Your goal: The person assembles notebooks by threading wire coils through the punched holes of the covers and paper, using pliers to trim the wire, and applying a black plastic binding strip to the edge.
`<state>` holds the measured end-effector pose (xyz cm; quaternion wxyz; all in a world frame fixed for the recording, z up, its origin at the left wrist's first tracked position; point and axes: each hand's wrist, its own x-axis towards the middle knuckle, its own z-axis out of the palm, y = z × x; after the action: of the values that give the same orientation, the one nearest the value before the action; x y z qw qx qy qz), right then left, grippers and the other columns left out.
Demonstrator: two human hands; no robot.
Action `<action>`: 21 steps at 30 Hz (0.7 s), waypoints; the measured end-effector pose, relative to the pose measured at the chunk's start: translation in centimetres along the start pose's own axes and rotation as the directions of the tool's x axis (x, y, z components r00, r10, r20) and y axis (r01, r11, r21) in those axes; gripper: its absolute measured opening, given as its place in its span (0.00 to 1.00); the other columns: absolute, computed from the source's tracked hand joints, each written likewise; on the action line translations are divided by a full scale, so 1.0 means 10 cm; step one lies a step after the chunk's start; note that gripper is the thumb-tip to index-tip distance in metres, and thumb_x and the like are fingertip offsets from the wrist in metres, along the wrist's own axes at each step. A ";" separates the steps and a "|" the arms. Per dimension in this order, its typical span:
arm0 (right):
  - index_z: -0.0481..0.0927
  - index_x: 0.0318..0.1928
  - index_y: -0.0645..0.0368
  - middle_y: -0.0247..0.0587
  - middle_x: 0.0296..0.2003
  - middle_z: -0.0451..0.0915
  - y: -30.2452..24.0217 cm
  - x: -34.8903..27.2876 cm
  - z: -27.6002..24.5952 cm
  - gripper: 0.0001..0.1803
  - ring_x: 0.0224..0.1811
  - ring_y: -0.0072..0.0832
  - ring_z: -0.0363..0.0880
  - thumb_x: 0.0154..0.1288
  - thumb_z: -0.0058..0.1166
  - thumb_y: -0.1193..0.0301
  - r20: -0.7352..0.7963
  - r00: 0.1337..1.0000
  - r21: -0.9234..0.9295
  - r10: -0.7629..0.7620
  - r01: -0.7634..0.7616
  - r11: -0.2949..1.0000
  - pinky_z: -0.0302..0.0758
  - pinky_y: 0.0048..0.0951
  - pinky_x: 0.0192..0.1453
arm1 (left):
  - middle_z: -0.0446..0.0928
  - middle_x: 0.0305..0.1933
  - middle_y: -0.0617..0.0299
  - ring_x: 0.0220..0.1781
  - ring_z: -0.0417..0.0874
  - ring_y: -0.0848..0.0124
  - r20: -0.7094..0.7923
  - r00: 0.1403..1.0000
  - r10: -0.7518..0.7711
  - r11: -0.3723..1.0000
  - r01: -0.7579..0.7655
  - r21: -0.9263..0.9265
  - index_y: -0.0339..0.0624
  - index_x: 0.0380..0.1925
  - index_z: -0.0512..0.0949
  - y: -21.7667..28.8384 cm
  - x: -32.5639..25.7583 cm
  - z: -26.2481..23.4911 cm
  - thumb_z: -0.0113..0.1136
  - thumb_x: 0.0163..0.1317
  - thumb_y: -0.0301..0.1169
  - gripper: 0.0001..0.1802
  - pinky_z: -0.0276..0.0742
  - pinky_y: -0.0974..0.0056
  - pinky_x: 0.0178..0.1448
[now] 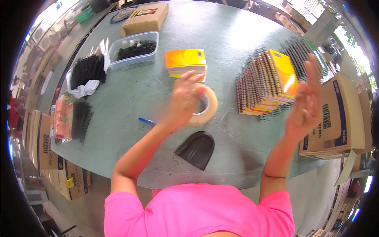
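Observation:
My left hand (pixel 184 100) is above the middle of the table, its fingers loosely bent and apart, slightly blurred. It partly covers a roll of pale tape (pixel 212 106); whether it touches the roll I cannot tell. Just beyond sits a small stack of orange-yellow notepads (pixel 185 59). My right hand (pixel 304 108) is raised with fingers stretched upward, blurred, and I make out nothing in it. Beside it stands a row of spiral-bound notebooks (pixel 256 85), the end one showing a yellow-orange cover (pixel 283 69). More black spiral bindings (pixel 304 53) are behind them.
Nearer me lie a dark rounded pad (pixel 197 149) and a blue pen (pixel 147 121). A clear plastic tub (pixel 134 61) of black coils, a bag of black coils (pixel 87 73) and a cardboard box (pixel 146 19) are at the far left. An open carton (pixel 335 118) stands right.

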<state>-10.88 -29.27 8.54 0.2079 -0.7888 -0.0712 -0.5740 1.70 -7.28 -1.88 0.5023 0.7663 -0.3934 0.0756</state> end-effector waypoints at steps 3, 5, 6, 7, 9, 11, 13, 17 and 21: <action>0.78 0.51 0.60 0.49 0.52 0.77 -0.29 0.00 0.76 0.18 0.57 0.39 0.75 0.60 0.48 0.82 0.318 0.944 0.166 -0.089 0.037 0.985 0.72 0.32 0.59 | 0.72 0.55 0.50 0.59 0.71 0.57 -0.199 0.960 -0.197 0.963 0.227 0.144 0.36 0.51 0.75 -0.45 -0.48 -0.57 0.43 0.71 0.45 0.23 0.63 0.60 0.64; 0.78 0.49 0.59 0.45 0.51 0.78 -0.04 -0.25 1.42 0.17 0.58 0.38 0.74 0.59 0.51 0.79 0.464 0.885 0.181 -0.038 -0.053 0.982 0.71 0.38 0.61 | 0.73 0.51 0.51 0.55 0.73 0.59 -0.330 0.914 -0.234 0.946 0.292 0.138 0.37 0.47 0.77 -0.57 -0.74 -0.84 0.43 0.71 0.40 0.20 0.67 0.60 0.59; 0.78 0.49 0.59 0.44 0.51 0.78 0.18 -0.45 1.71 0.17 0.58 0.38 0.73 0.58 0.53 0.78 0.505 0.861 0.172 -0.053 -0.040 0.984 0.69 0.39 0.62 | 0.74 0.49 0.52 0.53 0.74 0.58 -0.401 0.885 -0.238 0.944 0.308 0.121 0.37 0.45 0.78 -0.66 -0.86 -0.90 0.43 0.71 0.37 0.17 0.70 0.60 0.56; 0.78 0.48 0.58 0.42 0.50 0.78 0.30 -0.65 1.90 0.16 0.58 0.38 0.74 0.57 0.53 0.77 0.542 0.840 0.103 -0.031 -0.029 0.994 0.68 0.39 0.62 | 0.74 0.48 0.52 0.52 0.75 0.59 -0.438 0.862 -0.254 0.928 0.345 0.140 0.37 0.44 0.78 -0.77 -1.05 -0.98 0.43 0.71 0.38 0.18 0.70 0.60 0.56; 0.78 0.47 0.57 0.39 0.49 0.79 0.36 -0.83 2.12 0.15 0.57 0.37 0.74 0.56 0.55 0.76 0.608 0.794 -0.025 0.005 0.012 1.000 0.67 0.39 0.62 | 0.75 0.46 0.53 0.50 0.75 0.60 -0.525 0.805 -0.276 0.891 0.419 0.173 0.36 0.43 0.78 -0.86 -1.37 -1.11 0.43 0.71 0.39 0.19 0.70 0.61 0.54; 0.78 0.45 0.56 0.37 0.47 0.79 0.43 -0.85 2.13 0.15 0.55 0.37 0.74 0.55 0.56 0.75 0.629 0.776 -0.082 0.039 0.017 0.996 0.67 0.38 0.61 | 0.75 0.46 0.54 0.49 0.76 0.60 -0.554 0.756 -0.349 0.874 0.476 0.099 0.36 0.42 0.78 -0.90 -1.43 -1.16 0.44 0.71 0.39 0.19 0.70 0.61 0.53; 0.78 0.43 0.56 0.37 0.45 0.80 0.40 -0.88 2.08 0.14 0.52 0.37 0.75 0.53 0.56 0.76 0.658 0.751 -0.111 0.051 0.030 0.993 0.68 0.38 0.59 | 0.75 0.45 0.54 0.48 0.76 0.60 -0.533 0.748 -0.395 0.853 0.514 0.088 0.36 0.41 0.78 -0.86 -1.49 -1.12 0.45 0.71 0.40 0.19 0.71 0.62 0.53; 0.78 0.41 0.56 0.41 0.40 0.80 0.36 -0.77 1.92 0.11 0.46 0.39 0.78 0.56 0.51 0.78 0.645 0.764 -0.117 0.018 0.075 0.990 0.71 0.39 0.53 | 0.75 0.43 0.53 0.47 0.76 0.59 -0.426 0.838 -0.342 0.869 0.454 0.196 0.37 0.41 0.78 -0.89 -1.38 -1.06 0.46 0.70 0.39 0.17 0.71 0.62 0.52; 0.77 0.41 0.58 0.45 0.37 0.79 -0.03 -0.40 1.66 0.12 0.41 0.42 0.78 0.55 0.48 0.80 0.599 0.799 -0.012 -0.057 0.080 0.997 0.71 0.41 0.48 | 0.76 0.42 0.52 0.46 0.77 0.57 -0.480 0.831 -0.280 0.865 0.435 0.248 0.37 0.35 0.79 -0.96 -1.50 -1.11 0.51 0.66 0.37 0.14 0.71 0.59 0.51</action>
<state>2.21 -21.69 0.63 0.1398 -0.9300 -0.1509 -0.3047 1.18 11.60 -10.98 0.4380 0.8675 -0.1007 0.2132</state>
